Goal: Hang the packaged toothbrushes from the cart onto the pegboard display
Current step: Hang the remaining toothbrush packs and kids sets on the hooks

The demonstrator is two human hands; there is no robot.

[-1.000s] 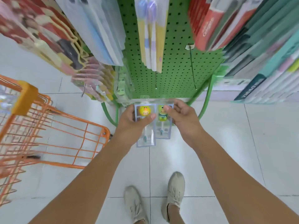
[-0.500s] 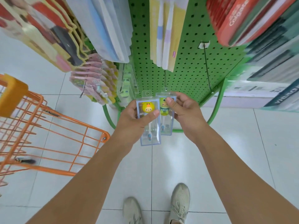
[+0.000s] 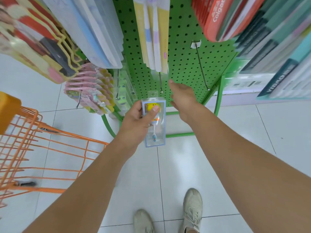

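My left hand (image 3: 139, 121) grips a clear boxed toothbrush (image 3: 155, 132) with a yellow cartoon head, thumb across its front, held upright below the green pegboard (image 3: 182, 52). My right hand (image 3: 182, 96) reaches towards the board with fingers extended and nothing visible in it. Its fingertips are beside a metal peg (image 3: 160, 83). A faint clear package (image 3: 159, 70) seems to hang far back on that peg, half hidden by the yellow packs above. The orange wire cart (image 3: 50, 137) stands at the left.
A second bare peg (image 3: 202, 71) juts out to the right. Yellow toothbrush packs (image 3: 154, 31), red Colgate packs (image 3: 217, 17) and pink packs (image 3: 90, 91) hang around. Boxed goods fill shelves (image 3: 277, 64) at right. White tiled floor and my shoes lie below.
My right hand has let go of the green-headed toothbrush package and moved up to the peg. The left hand still holds the yellow-headed package, now slightly lower and centred.
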